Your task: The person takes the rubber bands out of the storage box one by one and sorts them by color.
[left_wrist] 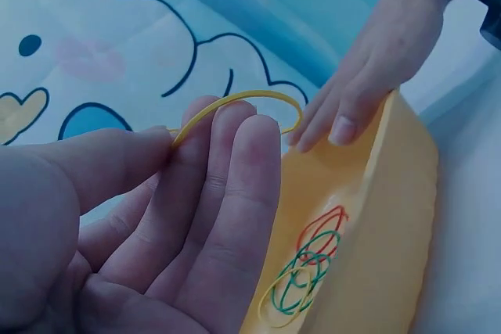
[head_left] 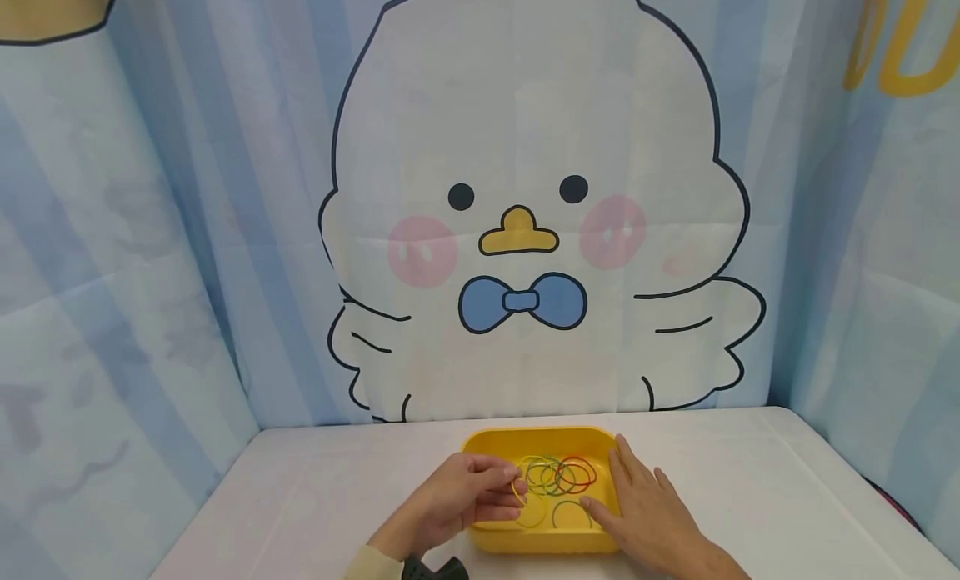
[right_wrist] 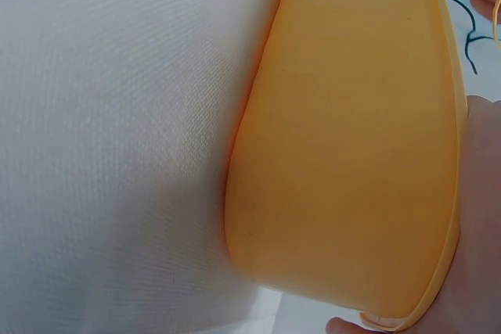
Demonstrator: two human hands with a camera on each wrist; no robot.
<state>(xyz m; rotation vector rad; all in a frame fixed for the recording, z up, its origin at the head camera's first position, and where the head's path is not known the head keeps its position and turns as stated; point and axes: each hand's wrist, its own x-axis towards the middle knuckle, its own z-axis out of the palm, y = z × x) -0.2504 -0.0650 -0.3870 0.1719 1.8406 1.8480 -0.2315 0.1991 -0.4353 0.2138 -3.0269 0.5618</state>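
My left hand (head_left: pixel 457 497) pinches a yellow rubber band (left_wrist: pixel 266 93) between thumb and index finger, over the left part of a yellow plastic tray (head_left: pixel 543 544). The band hangs as a loop past the fingertips. My right hand (head_left: pixel 651 509) rests on the tray's right rim with its fingers stretched out, the thumb reaching over the inside. Several loose rubber bands lie in the tray: red ones (left_wrist: pixel 342 210), green ones and a yellow one overlap in a cluster. Nearer the front wall is a separate green band (head_left: pixel 572 502). In the right wrist view, the tray's outer wall (right_wrist: pixel 344 131) fills the middle.
The tray stands on a white table (head_left: pixel 337 480). Behind it hangs a cloth backdrop (head_left: pixel 525 363) with a cartoon bird, and printed cloth panels (head_left: pixel 877 272) close off both sides. A dark wrist strap (head_left: pixel 435 568) shows at the left wrist.
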